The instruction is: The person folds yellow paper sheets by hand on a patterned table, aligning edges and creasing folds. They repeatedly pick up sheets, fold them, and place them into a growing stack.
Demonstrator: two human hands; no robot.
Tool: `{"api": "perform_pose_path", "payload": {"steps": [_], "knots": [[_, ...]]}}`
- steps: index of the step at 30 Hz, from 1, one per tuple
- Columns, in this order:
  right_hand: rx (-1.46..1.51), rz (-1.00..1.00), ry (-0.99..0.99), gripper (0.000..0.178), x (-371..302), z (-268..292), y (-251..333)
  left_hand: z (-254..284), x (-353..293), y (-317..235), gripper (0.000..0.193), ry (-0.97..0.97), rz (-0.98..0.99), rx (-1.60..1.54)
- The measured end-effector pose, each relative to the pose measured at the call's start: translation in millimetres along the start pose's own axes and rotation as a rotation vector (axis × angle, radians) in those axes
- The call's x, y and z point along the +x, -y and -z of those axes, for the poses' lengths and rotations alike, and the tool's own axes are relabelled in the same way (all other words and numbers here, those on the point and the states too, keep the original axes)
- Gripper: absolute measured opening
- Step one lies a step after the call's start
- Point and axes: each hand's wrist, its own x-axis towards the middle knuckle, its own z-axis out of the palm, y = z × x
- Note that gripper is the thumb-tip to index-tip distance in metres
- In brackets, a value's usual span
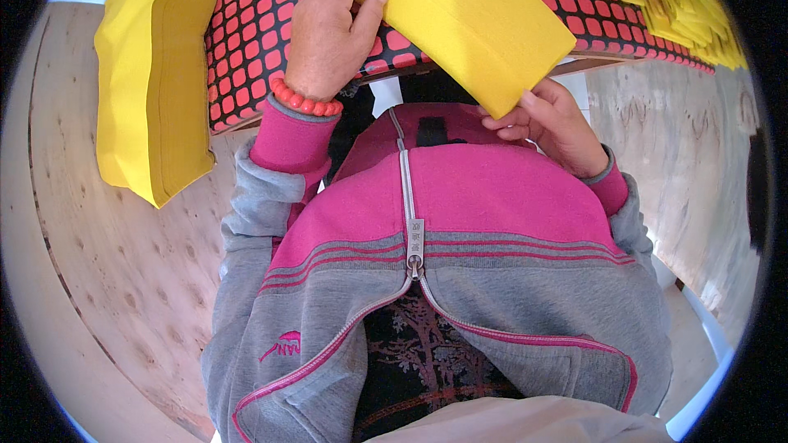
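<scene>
A folded yellow strip of fabric [468,25] runs slantwise from the top edge toward my right side, its near end jutting past the table edge. At that near corner my right hand [556,127] pinches the strip between thumb and fingers. My left hand [335,33], with a red bead bracelet at the wrist, lies at the strip's left edge. Its fingers are stretched out and slightly apart, the tips touching the fabric. Beneath is a table covered in a black cloth with red squares [254,33].
Another long yellow fabric piece [156,74] hangs over the table's left edge. A heap of yellow fabric pieces [673,0] lies at the far right of the table. Pale wooden boards [90,254] spread on the left, with another wooden surface [681,139] on the right.
</scene>
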Motion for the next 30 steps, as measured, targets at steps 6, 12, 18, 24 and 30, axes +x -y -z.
{"api": "perform_pose_path", "payload": {"steps": [6,12,18,24,30], "knots": [[0.075,0.05,0.049,0.053,1.8,4.8,-4.9,8.7,0.2,-19.7,0.025,-0.078,-0.205,0.246],[0.017,0.024,0.051,0.053,4.6,-3.2,-9.9,17.9,-32.0,-25.3,0.046,0.209,-0.214,0.18],[-0.09,0.055,-0.131,0.042,7.3,-21.3,2.3,6.6,-37.2,-31.6,0.069,0.322,-0.245,0.268],[-0.155,0.273,-0.379,0.032,4.1,-8.4,21.4,-21.5,-21.7,-38.6,0.063,0.284,-0.268,0.368],[-0.296,0.462,-0.642,0.032,-6.3,22.6,47.8,-50.8,-8.2,-53.9,0.066,0.263,-0.259,0.395]]}}
